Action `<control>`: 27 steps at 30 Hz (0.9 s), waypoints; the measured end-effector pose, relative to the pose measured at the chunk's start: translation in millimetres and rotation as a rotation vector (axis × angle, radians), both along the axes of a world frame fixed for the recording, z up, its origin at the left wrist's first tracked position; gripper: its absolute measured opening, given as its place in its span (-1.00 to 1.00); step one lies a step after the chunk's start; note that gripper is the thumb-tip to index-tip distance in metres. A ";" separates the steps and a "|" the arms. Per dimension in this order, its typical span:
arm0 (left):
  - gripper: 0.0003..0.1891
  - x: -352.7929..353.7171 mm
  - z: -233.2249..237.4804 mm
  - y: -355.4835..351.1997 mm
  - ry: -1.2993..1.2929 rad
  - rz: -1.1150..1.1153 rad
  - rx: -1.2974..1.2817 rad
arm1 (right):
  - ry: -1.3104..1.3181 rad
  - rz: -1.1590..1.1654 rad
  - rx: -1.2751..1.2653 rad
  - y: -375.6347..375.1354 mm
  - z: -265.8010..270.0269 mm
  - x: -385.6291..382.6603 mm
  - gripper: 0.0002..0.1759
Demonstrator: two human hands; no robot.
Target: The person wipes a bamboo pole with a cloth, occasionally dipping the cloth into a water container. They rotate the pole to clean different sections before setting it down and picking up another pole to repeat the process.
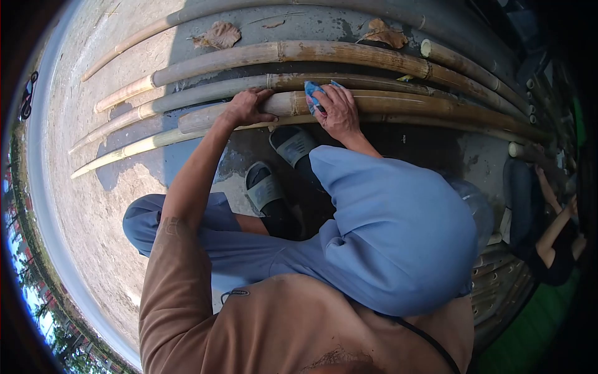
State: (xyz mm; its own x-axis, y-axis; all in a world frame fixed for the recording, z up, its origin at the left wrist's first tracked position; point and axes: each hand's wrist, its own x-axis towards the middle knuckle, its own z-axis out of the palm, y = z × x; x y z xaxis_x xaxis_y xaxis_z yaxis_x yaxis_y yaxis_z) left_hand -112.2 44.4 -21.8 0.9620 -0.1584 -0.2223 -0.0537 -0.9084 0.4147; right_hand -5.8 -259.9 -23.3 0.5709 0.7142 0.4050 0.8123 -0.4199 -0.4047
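Note:
My left hand [251,107] grips the near bamboo pole [411,105], its fingers wrapped over the top just left of a joint. In my right hand [338,111] is a blue patterned cloth [313,96], pressed onto the same pole to the right of that joint. This pole is brown and wet-looking on the right, greyer toward its left end. Another bamboo pole [218,91] lies just beyond it, and a paler one [131,148] runs partly under it.
More bamboo [349,51] lies farther off, with dry leaves [219,35] on the wet concrete. My sandals [265,187] are below the poles. A co-worker [548,218] sits at the right beside stacked bamboo [495,280]. A road [47,212] curves along the left.

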 end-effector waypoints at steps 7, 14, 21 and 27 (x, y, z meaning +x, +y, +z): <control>-0.06 6.1 11.3 -5.0 0.053 0.004 0.048 | -0.276 -0.535 0.011 -112.9 -19.4 55.4 -0.59; -0.02 3.0 4.2 -6.3 0.017 0.001 0.027 | -0.007 -0.075 -0.047 30.9 -0.7 -18.7 -0.51; 0.01 3.4 8.1 -2.6 -0.003 0.031 -0.007 | -0.096 -0.326 -0.193 -51.5 10.3 32.2 -0.64; 0.01 5.9 8.0 -4.6 0.021 0.035 -0.002 | -0.022 -0.059 -0.158 38.9 -0.2 -11.2 -0.59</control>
